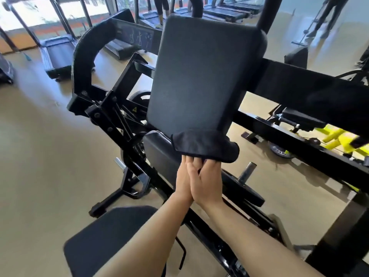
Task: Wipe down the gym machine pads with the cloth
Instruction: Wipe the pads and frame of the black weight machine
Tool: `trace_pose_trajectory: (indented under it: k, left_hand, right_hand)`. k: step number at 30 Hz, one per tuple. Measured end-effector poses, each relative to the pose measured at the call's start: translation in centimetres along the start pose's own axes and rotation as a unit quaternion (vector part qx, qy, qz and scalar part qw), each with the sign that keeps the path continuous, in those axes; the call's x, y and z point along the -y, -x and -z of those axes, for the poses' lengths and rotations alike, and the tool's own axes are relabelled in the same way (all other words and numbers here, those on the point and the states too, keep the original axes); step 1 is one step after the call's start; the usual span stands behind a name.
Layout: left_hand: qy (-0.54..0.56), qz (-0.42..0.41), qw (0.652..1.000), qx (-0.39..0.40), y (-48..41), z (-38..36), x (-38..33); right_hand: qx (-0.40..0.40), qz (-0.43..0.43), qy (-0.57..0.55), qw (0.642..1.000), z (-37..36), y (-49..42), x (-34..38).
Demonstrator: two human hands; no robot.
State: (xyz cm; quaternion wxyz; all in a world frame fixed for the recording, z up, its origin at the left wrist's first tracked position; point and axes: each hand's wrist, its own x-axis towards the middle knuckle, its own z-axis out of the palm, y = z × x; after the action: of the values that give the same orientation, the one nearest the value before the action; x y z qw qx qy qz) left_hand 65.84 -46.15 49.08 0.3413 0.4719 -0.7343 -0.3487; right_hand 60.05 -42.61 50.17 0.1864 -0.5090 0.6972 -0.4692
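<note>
A tall dark back pad (201,76) stands tilted in the middle of the black machine frame (111,118). A dark cloth (205,143) lies folded over the pad's lower edge. My left hand (182,180) and my right hand (206,180) are pressed side by side just below it, fingertips tucked into the cloth's near hem. A smaller pad (157,150) sits under the back pad, partly hidden by my hands. A flat seat pad (103,236) lies near me at lower left. A curved padded arm (85,50) rises at upper left.
Treadmills (58,54) line the windows at the back. A person's legs (162,7) stand on one of them. A thick black beam (311,90) crosses on the right, with yellow parts (339,138) beneath it. A weight plate (247,190) and a metal peg (246,170) sit right of my hands.
</note>
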Motion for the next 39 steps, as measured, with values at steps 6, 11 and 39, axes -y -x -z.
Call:
trace_pose_trajectory:
  k: [6,11,39]
  left_hand:
    - [0.104,0.19,0.966,-0.144,1.7,-0.9,-2.6]
    - [0.388,0.413,0.811,-0.146,0.8,1.0,-3.3]
    - [0.534,0.399,0.688,-0.289,-15.4,10.3,2.1]
  right_hand:
    - [0.047,-0.164,-0.148,0.974,2.2,1.7,0.7]
    - [0.021,-0.415,-0.285,0.864,3.6,0.5,0.1]
    - [-0.045,-0.448,-0.442,0.775,2.8,-4.6,0.5]
